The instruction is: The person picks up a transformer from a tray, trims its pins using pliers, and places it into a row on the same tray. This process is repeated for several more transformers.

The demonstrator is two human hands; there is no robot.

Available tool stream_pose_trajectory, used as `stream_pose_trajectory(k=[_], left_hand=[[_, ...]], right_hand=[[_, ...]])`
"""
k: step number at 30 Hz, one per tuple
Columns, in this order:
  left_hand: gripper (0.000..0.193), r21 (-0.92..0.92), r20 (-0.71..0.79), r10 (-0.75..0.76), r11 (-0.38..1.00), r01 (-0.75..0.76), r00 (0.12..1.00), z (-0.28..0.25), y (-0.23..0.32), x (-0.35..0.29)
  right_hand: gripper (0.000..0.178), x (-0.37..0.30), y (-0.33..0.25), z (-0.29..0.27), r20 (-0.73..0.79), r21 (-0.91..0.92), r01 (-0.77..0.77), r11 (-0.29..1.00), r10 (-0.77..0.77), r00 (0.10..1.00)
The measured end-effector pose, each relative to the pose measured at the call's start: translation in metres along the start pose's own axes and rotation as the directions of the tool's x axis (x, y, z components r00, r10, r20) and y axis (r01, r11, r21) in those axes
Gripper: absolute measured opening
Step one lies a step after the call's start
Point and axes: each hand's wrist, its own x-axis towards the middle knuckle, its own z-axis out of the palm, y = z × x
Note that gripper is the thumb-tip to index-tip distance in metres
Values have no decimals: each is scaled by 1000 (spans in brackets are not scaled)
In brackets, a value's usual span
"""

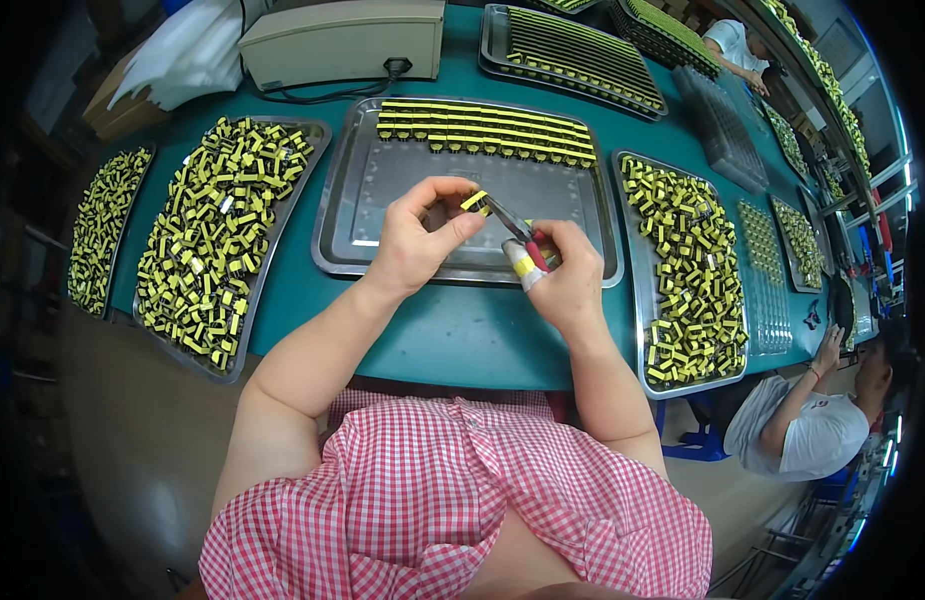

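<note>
Over the near middle of a metal tray (367, 205), my left hand (420, 238) pinches a small black part with a yellow top (475, 201) between thumb and fingers. My right hand (565, 272) is closed around red-handled pliers (512, 218), whose handle is partly wrapped in pale and yellow material. The jaws reach up to the part's right side; whether they grip it cannot be made out. Along the tray's far side, several tight rows of yellow-topped parts (482, 128) are lined up.
Metal trays heaped with loose yellow-black parts stand left (222, 240), far left (104, 230) and right (687, 270). Behind are a beige box-shaped device (342, 45) with a black cable and a tray of rowed parts (572, 60). Clear plastic trays (720, 130) and two people (812, 425) are at right.
</note>
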Motion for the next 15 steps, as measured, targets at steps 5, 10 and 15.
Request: stream_pose_trajectory(k=[5,10,15], left_hand=[[28,191,-65,106,977,-92,992,2,0,-1],[27,329,-88,213,928,-173,973,0,-5,0],[25,438,-79,244,880,-186,967,1,-1,-1]], right_hand=[[29,2,2,0,-88,-126,117,985,-128,988],[30,3,1,-3,-110,-203,184,962,-209,972],[31,3,0,-4,-117,-225,211,951,-241,963]])
